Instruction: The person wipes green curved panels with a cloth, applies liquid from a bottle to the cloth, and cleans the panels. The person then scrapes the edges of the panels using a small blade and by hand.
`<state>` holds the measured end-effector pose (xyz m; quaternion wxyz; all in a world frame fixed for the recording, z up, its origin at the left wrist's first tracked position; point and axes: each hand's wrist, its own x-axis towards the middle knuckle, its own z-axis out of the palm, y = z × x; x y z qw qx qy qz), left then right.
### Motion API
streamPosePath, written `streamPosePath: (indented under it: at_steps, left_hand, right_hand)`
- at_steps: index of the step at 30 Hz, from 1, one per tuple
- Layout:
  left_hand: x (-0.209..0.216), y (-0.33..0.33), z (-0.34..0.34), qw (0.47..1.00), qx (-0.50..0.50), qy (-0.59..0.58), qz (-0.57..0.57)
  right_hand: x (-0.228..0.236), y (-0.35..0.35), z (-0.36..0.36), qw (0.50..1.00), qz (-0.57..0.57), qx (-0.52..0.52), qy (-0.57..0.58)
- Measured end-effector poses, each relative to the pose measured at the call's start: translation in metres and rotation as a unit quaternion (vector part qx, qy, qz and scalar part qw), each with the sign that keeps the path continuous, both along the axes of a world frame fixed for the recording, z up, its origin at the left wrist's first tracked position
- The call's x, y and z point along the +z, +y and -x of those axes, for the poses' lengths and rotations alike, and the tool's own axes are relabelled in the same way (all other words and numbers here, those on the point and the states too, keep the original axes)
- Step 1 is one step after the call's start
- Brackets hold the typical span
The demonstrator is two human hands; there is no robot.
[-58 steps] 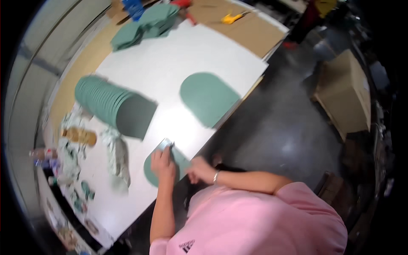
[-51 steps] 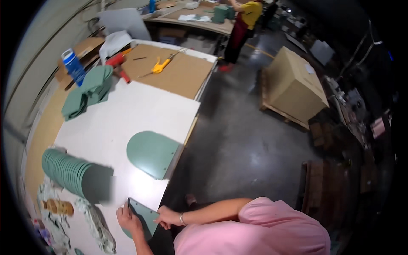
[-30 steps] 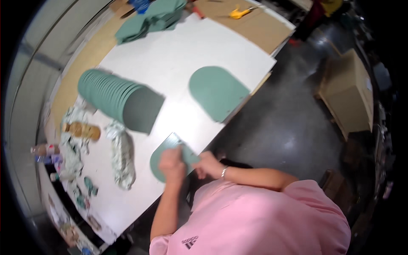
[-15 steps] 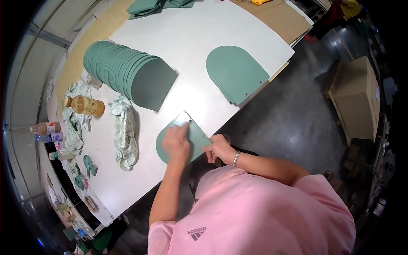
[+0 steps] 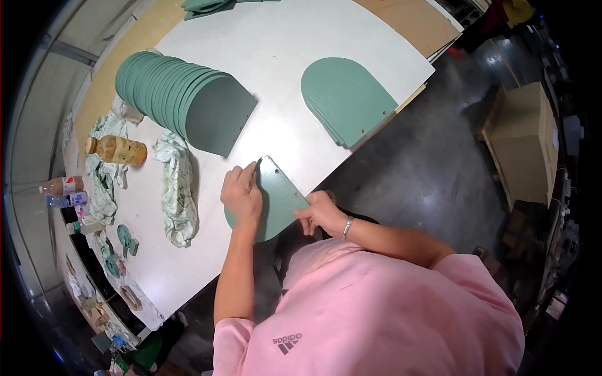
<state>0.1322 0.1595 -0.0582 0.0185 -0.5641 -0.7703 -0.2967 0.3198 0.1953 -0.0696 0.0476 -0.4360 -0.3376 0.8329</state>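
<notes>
A green panel [image 5: 280,197] with one rounded end and small holes along its straight edge lies at the table's near edge. My right hand [image 5: 320,213] pinches its right corner, thumb on top and fingers underneath. Over the panel's upper left edge rests my left hand [image 5: 241,195], its fingers bent and close together. Whatever is beneath those fingers is hidden. Farther left, a long row of similar green panels [image 5: 169,97] leans together in a fanned stack. A flatter pile of such panels [image 5: 348,97] lies at the right table edge.
On the white table [image 5: 282,50] are a crumpled stained cloth [image 5: 175,191], a bottle with yellowish contents [image 5: 117,150] and a tape roll [image 5: 130,297]. More green pieces [image 5: 210,6] lie at the far end. A large cardboard box [image 5: 522,144] stands on the floor to the right.
My left hand has slid from the panel's middle, near a corner hole, to its upper left edge. My right hand keeps its hold. The whole view has shifted slightly.
</notes>
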Motion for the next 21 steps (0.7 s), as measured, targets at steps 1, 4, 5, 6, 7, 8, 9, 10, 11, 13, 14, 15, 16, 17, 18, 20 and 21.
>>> streamPosePath:
  at_steps: [1, 4, 5, 6, 7, 8, 9, 10, 11, 13, 14, 15, 16, 17, 18, 20, 21]
  left_hand:
    - [0.001, 0.004, -0.001, 1.000, -0.011, 0.028, 0.001]
    - [0.001, 0.004, -0.003, 0.999, -0.016, 0.033, 0.006]
    - [0.002, 0.007, 0.000, 0.999, -0.008, 0.034, 0.004]
    - [0.002, 0.007, 0.002, 0.999, 0.001, 0.036, 0.001]
    - [0.003, 0.006, -0.002, 0.999, 0.000, 0.035, 0.002]
    - [0.005, 0.004, -0.009, 0.998, -0.037, 0.047, 0.002]
    - [0.005, 0.003, -0.014, 0.996, -0.073, 0.059, 0.001]
    - [0.003, 0.003, -0.014, 0.996, -0.072, 0.059, 0.001]
    - [-0.002, 0.003, -0.014, 0.997, -0.061, 0.051, -0.010]
    - [0.000, 0.009, -0.008, 0.999, -0.021, 0.027, -0.013]
    - [0.000, 0.009, -0.006, 0.999, -0.021, 0.026, -0.013]
    - [-0.001, 0.010, -0.005, 0.999, -0.010, 0.035, -0.008]
    - [-0.001, 0.009, -0.005, 0.999, 0.002, 0.045, -0.002]
    - [0.002, 0.006, -0.010, 0.998, -0.043, 0.039, -0.008]
    - [0.002, 0.007, -0.010, 0.998, -0.041, 0.039, -0.008]
    - [0.001, 0.010, -0.007, 0.999, -0.018, 0.034, -0.020]
    - [0.003, 0.012, -0.003, 1.000, 0.014, 0.018, -0.001]
  right_hand:
    - [0.001, 0.002, 0.000, 1.000, -0.001, 0.000, 0.001]
    - [0.002, 0.000, -0.001, 1.000, 0.007, -0.001, -0.007]
    - [0.002, 0.000, -0.001, 1.000, 0.007, -0.002, -0.008]
    - [0.003, 0.001, 0.000, 1.000, 0.002, -0.001, -0.006]
    - [0.003, 0.002, 0.000, 1.000, -0.004, 0.000, -0.004]
    - [0.003, 0.002, 0.000, 1.000, -0.003, 0.000, -0.005]
    - [0.003, 0.002, -0.001, 1.000, -0.003, -0.002, -0.008]
    - [0.003, 0.001, 0.000, 1.000, -0.004, -0.001, -0.009]
    - [0.004, 0.001, 0.001, 1.000, -0.004, 0.000, -0.009]
    - [0.007, 0.003, 0.001, 1.000, -0.005, -0.003, -0.016]
    - [0.006, 0.002, 0.001, 1.000, -0.005, -0.004, -0.017]
    - [0.005, 0.002, 0.002, 1.000, -0.002, -0.008, -0.015]
    - [0.005, 0.001, 0.002, 1.000, 0.001, -0.012, -0.013]
    - [0.005, 0.001, 0.001, 1.000, 0.001, -0.011, -0.014]
    - [0.005, 0.002, 0.001, 1.000, -0.001, -0.008, -0.015]
    - [0.005, 0.002, 0.001, 1.000, -0.003, -0.007, -0.017]
    - [0.005, 0.002, 0.002, 1.000, -0.002, -0.006, -0.014]
